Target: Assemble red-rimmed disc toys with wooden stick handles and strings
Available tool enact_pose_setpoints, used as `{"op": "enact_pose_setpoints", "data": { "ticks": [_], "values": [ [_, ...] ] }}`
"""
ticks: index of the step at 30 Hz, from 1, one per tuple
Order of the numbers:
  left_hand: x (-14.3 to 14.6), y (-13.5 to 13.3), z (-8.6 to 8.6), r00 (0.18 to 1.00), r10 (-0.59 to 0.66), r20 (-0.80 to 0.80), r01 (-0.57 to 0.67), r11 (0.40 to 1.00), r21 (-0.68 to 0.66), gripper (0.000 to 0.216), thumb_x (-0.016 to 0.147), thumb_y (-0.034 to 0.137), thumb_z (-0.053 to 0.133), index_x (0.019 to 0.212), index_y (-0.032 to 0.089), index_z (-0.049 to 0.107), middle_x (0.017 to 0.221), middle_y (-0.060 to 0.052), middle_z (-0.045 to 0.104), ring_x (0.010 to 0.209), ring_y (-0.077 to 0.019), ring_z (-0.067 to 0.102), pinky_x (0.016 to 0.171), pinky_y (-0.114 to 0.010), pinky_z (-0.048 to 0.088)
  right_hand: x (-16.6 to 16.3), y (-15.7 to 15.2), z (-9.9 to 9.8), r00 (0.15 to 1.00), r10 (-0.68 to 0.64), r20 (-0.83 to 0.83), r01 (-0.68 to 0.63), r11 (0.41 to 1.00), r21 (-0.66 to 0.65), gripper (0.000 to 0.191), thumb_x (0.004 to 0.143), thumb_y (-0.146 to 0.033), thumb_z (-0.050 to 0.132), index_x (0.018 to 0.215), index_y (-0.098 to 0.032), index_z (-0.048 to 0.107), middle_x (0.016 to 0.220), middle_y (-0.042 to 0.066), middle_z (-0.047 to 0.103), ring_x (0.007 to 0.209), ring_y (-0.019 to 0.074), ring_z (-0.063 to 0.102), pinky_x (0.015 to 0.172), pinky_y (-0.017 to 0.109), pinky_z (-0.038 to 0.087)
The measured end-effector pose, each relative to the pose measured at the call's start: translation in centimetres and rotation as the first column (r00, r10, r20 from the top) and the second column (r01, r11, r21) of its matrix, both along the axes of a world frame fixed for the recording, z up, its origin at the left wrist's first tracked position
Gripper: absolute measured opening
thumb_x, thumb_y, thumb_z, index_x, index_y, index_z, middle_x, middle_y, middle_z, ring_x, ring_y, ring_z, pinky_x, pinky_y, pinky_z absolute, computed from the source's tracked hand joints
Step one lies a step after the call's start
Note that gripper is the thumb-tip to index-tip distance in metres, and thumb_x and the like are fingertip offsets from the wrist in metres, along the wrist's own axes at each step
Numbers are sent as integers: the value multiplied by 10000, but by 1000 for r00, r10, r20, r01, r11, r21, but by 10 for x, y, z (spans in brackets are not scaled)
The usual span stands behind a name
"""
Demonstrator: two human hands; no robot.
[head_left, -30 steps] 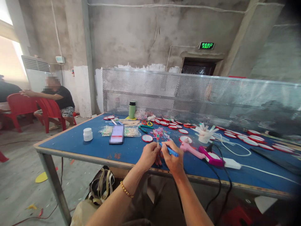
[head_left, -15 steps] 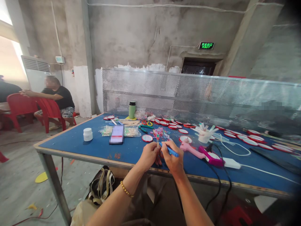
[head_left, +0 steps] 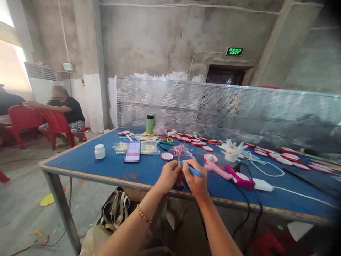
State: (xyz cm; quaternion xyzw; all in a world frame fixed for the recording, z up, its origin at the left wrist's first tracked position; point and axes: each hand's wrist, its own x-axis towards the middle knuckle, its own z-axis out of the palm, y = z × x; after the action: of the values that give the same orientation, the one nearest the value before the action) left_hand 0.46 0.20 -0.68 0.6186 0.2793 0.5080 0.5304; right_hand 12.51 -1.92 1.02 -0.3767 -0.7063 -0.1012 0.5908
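My left hand [head_left: 171, 173] is closed, pinching a thin, pale stick with a red and green end [head_left: 179, 156] that points up. In my right hand [head_left: 197, 178] is a blue marker [head_left: 195, 172], held like a pen with its tip close to the stick. I cannot tell whether the tip touches it. Both hands meet just above the front edge of the blue table [head_left: 87, 175]. Beyond them lie a pile of small pink and coloured pieces [head_left: 182, 149] and a round white disc with a red rim [head_left: 167, 156].
A pink glue gun [head_left: 218, 170] and a magenta device [head_left: 239, 177] with cords lie to the right. White sticks stand in a cup [head_left: 231, 155]. To the left are a phone [head_left: 132, 151], a white jar [head_left: 99, 152] and green-handled pliers [head_left: 161, 146]. A person [head_left: 66, 106] sits far left.
My right hand and the marker have shifted very slightly. The left hand keeps its pinch on the stick, and nothing else has visibly moved.
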Motion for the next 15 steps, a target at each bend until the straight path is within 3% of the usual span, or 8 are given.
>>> {"op": "enact_pose_setpoints", "data": {
  "ticks": [15],
  "values": [
    [0,0,1,1000,5,6,-5,1000,-14,205,882,339,507,738,197,473,511,45,574,351,-107,553,327,-171,389,0,1,0,1000,8,-3,-8,1000,18,190,951,-251,536,792,-198,623,633,-19,613,537,116,561,555,231,453]
  ]
}}
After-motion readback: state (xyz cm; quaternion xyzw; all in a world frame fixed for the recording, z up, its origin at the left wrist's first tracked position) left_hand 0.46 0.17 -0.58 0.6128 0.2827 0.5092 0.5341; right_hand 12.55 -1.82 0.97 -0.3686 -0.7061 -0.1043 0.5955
